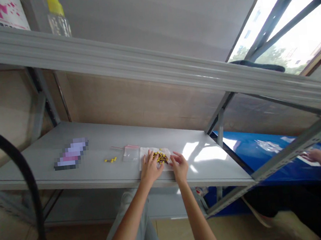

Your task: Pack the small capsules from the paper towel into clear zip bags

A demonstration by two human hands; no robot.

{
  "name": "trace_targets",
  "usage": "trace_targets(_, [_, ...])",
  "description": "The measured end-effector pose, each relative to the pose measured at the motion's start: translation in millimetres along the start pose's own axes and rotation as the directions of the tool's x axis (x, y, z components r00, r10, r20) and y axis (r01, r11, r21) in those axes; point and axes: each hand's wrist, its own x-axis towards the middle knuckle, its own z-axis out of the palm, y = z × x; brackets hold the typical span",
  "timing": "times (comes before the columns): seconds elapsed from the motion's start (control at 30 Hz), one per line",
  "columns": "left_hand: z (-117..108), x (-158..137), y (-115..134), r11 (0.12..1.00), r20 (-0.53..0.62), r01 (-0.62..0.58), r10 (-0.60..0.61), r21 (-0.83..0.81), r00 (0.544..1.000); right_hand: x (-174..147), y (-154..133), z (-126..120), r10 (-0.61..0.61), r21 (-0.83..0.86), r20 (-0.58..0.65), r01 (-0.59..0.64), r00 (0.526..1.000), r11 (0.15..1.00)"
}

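Note:
A pile of small yellow and dark brown pieces (162, 158) lies on a white sheet (143, 152) near the front edge of the grey shelf board; their kind is too small to tell. My left hand (151, 167) rests at the pile's left side, fingers spread over the sheet and touching its edge. On the right side, my right hand (179, 167) has its fingers loosely bent and apart, tips close to the pieces, with nothing visible in them. Left of the sheet lies a clear zip bag (131, 154). Further left are several loose yellow pieces (111, 160).
A phone with a blurred-out screen (71, 154) lies on the left of the board. An upper shelf beam (143, 70) crosses above, bearing a yellow-capped bottle (58, 20). A black cable (25, 176) curves at left. At right, another person's hands (319, 155) are over a blue surface (280, 172).

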Motion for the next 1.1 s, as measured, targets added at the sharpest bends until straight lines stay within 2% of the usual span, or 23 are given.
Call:
trace_targets(0.2, [2.0, 0.0, -1.1, 1.0, 0.017, 0.01, -0.01, 0.007, 1.0, 3.4, 5.5, -1.6, 0.043, 0.071, -0.125, -0.035, 0.991, 0.997])
trace_targets(0.27, [2.0, -0.4, -1.2, 1.0, 0.021, 0.01, -0.01, 0.013, 1.0, 8.1, 7.0, 0.1, 0.013, 0.015, -0.137, -0.011, 0.99, 1.0])
trace_targets(0.4, [0.5, -1.5, -1.2, 1.0, 0.031, 0.004, -0.005, 0.028, 0.999, 24.3, 7.6, 9.2, -0.131, -0.169, -0.156, 0.105, 0.979, 0.98])
trace_targets(0.5, [-0.6, -1.8, -1.1, 1.0, 0.034, 0.011, -0.012, 0.026, 0.999, 36.2, 6.8, 17.7, -0.219, -0.257, -0.096, 0.189, 0.971, 0.948])
trace_targets(0.63, [0.1, -1.8, -0.9, 1.0, 0.022, 0.022, -0.022, -0.001, 1.0, 41.4, 5.5, 23.6, -0.339, -0.395, 0.044, 0.328, 0.94, 0.858])
trace_targets(0.83, [0.1, -1.4, 0.5, 0.999, 0.021, 0.043, -0.042, -0.034, 0.999, 35.6, 2.0, 21.9, -0.397, -0.577, 0.103, 0.38, 0.912, 0.723])
trace_targets(0.97, [-2.0, -1.2, 1.3, 0.998, 0.01, 0.056, -0.055, -0.03, 0.998, 34.5, 0.8, 22.1, -0.398, -0.581, 0.148, 0.405, 0.906, 0.706])
trace_targets(1.1, [-1.3, -1.3, 0.6, 0.999, -0.009, 0.046, -0.047, -0.021, 0.999, 35.7, 2.8, 22.5, -0.383, -0.528, 0.164, 0.409, 0.909, 0.744])
